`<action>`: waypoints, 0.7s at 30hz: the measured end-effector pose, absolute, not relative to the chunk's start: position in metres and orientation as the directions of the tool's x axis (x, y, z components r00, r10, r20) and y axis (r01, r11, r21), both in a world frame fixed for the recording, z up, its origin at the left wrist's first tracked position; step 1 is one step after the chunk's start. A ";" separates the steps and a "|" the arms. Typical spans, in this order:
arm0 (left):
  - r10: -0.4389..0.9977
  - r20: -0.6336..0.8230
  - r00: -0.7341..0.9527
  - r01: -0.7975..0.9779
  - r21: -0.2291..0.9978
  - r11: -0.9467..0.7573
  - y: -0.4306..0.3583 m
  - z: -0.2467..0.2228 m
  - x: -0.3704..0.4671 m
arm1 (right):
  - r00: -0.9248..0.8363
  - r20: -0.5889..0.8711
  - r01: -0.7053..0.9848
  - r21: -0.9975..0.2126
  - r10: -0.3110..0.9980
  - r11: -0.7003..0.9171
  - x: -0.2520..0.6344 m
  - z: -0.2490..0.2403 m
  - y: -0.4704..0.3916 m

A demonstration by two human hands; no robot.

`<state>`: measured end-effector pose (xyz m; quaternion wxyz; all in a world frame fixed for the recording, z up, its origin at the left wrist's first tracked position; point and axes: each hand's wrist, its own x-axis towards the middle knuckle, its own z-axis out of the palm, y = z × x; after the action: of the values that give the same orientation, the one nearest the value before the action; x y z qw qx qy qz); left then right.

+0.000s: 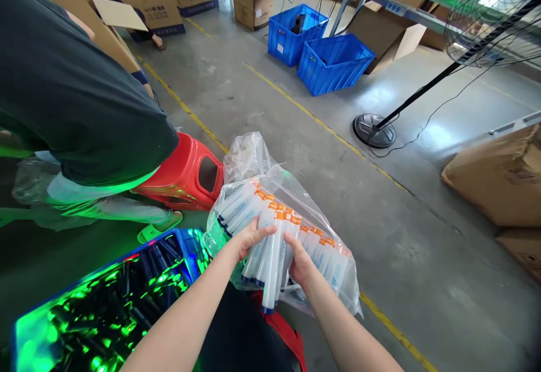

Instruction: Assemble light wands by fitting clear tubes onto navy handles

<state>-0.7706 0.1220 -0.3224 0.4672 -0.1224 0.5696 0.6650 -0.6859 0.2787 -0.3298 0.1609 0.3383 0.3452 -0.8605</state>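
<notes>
A clear plastic bag [296, 180] lies spread in front of me, filled with long white translucent tubes [321, 256] with orange labels at one end. Between my hands is a bundle of the same tubes [270, 253], their dark blue ends pointing toward me. My left hand [249, 239] grips the bundle's left side, thumb and forefinger stretched over the top. On the other side my right hand [301, 260] presses against it, with the fingers partly hidden beneath. More tubes lie in the bag on both sides of the bundle.
At lower left stands a blue crate [180, 242] of dark cylinders under green light. A person [84, 90] sits on a red stool [186, 169] close by. Farther off are blue bins [333, 67], cardboard boxes [253, 0] and a fan's round base [374, 131].
</notes>
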 end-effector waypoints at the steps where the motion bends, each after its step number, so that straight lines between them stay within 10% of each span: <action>1: 0.519 -0.681 -0.516 -0.779 0.625 0.045 0.125 -0.322 -0.774 | -0.726 -0.685 0.514 -0.492 -0.052 -0.702 -0.689 -0.328 0.282; 13: 0.563 -0.601 -0.566 -0.782 0.609 -0.136 0.139 -0.306 -0.782 | -0.774 -0.625 0.482 -0.686 0.102 -0.544 -0.713 -0.298 0.291; 21: 0.523 -0.245 -0.816 -0.468 0.811 -0.350 0.119 -0.170 -0.794 | -0.942 -0.327 0.267 -0.863 0.071 -0.428 -0.735 -0.173 0.283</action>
<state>-0.7945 0.1193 -0.1700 0.3018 0.0282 0.4835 0.8212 -0.7350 0.2835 -0.1730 0.0591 0.1591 0.5316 -0.8298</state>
